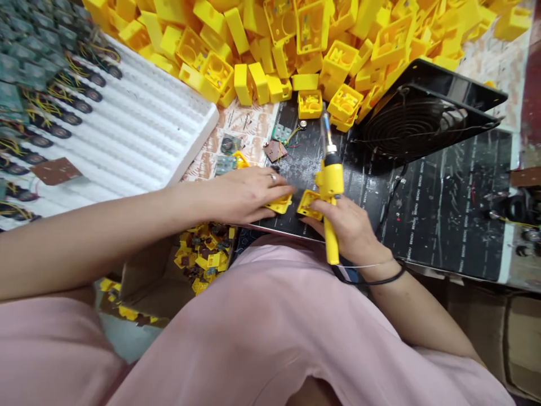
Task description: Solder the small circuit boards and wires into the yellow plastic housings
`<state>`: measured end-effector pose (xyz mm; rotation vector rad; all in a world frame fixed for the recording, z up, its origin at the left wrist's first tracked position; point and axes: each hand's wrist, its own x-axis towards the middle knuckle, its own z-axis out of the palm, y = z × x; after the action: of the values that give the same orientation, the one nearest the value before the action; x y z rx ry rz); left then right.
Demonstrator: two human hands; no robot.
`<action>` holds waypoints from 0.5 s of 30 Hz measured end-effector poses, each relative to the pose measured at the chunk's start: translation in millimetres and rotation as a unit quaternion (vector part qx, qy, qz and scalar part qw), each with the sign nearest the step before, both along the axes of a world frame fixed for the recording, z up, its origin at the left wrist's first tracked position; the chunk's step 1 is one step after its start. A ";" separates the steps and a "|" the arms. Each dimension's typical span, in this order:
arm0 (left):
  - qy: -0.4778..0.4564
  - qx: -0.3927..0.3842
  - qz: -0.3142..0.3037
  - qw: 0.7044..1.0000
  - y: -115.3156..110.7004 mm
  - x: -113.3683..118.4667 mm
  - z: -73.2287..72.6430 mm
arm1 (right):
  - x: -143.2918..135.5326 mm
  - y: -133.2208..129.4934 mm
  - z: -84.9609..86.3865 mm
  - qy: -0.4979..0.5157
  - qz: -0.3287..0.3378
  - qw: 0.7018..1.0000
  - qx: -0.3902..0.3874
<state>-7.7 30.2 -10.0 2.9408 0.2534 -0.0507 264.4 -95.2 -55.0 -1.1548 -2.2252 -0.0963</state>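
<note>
My right hand (355, 231) is closed around a yellow soldering iron (333, 180), its metal tip pointing away from me. The thumb and a finger of that hand also pinch a small yellow plastic housing (307, 203). Close by, my left hand (243, 194) has its fingers bent over another yellow plastic housing (280, 204) at the table's front edge; its fingertips are slightly blurred. Just beyond lie a brown circuit board (275, 151) with thin wires, a small round part (303, 124), and a greenish clear piece (225, 164) partly behind my left hand.
A large heap of yellow housings (257, 45) fills the back. On the left, a white foam tray (143, 124) carries rows of wired speakers (71, 117). A black fan (422, 118) stands at the right. Below the table is a cardboard box (150, 276) with yellow pieces.
</note>
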 end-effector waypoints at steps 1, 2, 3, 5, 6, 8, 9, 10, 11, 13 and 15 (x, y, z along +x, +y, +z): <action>0.010 -0.024 0.003 1.000 8.3 -10.1 10.3 | -6.1 3.5 -0.1 0.008 0.004 1.000 -0.002; 0.010 -0.037 0.017 0.999 17.1 -17.0 19.1 | -9.7 6.2 1.1 0.016 0.007 1.000 -0.004; 0.003 -0.034 0.050 0.998 25.9 -19.9 25.6 | -10.8 8.0 3.9 0.029 0.007 1.000 -0.004; -0.017 -0.004 0.134 0.991 41.7 -13.1 29.9 | -7.1 8.2 13.2 0.063 -0.001 0.998 0.003; -0.024 0.012 0.170 0.985 47.7 -4.5 28.0 | -3.4 6.6 19.0 0.081 -0.009 0.997 0.007; -0.019 0.029 0.199 0.979 55.0 18.0 19.3 | 4.6 1.6 30.8 0.106 -0.022 0.994 0.018; -0.006 0.030 0.197 0.980 56.5 29.1 14.3 | 8.1 -1.3 35.8 0.110 -0.024 0.993 0.024; 0.013 0.031 0.193 0.981 57.2 38.6 9.9 | 11.1 -4.1 39.9 0.108 -0.024 0.993 0.027; 0.034 0.029 0.197 0.979 57.8 45.5 6.6 | 13.6 -6.7 42.9 0.108 -0.027 0.993 0.030; 0.046 0.004 0.232 0.972 60.6 50.2 3.9 | 18.1 -11.1 45.2 0.107 -0.033 0.993 0.030; -0.031 -0.082 0.291 0.953 67.6 44.9 5.7 | 23.1 -15.4 43.1 0.112 -0.036 0.993 0.016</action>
<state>37.2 97.8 -4.3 2.5790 1.0347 0.0997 287.6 -110.5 -11.9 -1.1681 -1.9791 -0.0295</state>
